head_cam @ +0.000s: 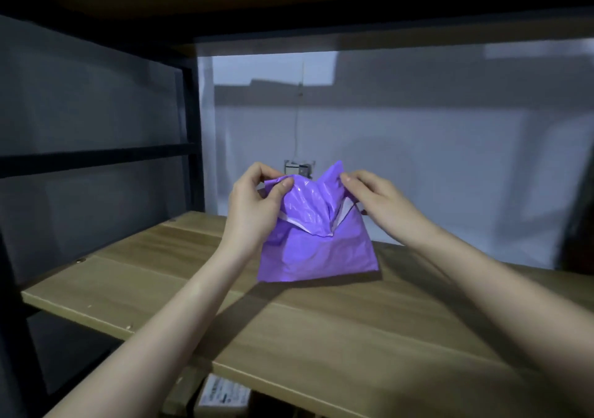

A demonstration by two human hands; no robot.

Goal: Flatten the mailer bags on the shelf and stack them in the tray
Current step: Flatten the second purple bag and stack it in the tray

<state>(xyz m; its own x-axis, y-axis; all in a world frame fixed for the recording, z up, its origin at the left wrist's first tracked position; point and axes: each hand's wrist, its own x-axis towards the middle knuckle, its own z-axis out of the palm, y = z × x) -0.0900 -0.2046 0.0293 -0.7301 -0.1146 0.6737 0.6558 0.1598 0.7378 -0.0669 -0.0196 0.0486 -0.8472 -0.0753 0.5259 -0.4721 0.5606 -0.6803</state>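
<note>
The purple mailer bag (316, 241) stood on the wooden shelf (321, 327), near the middle, w/ its bottom edge on the wood and its top all crumpled. No tray was in view.

To do this step well, I think the hands should pull the two top corners apart, slow & even, so the folds open out. Then lay the bag down on the shelf & smooth it from the middle to the edges. Pulling too hard on 1 side could twist it. The plastic looked thin & slippery, so a firm pinch would help.

The left hand (254, 205) pinched the top left corner of the bag, thumb in front, fingers curled behind. The right hand (376, 199) pinched the top right corner, fingertips on the crumpled edge. The 2 hands were apart, 1 at each side, both holding the same bag. Both arms reached forward from the bottom of the view, bent in a bit toward the bag, wrists raised above the shelf.

A box w/ a label (223, 396) sat below the shelf.
</note>
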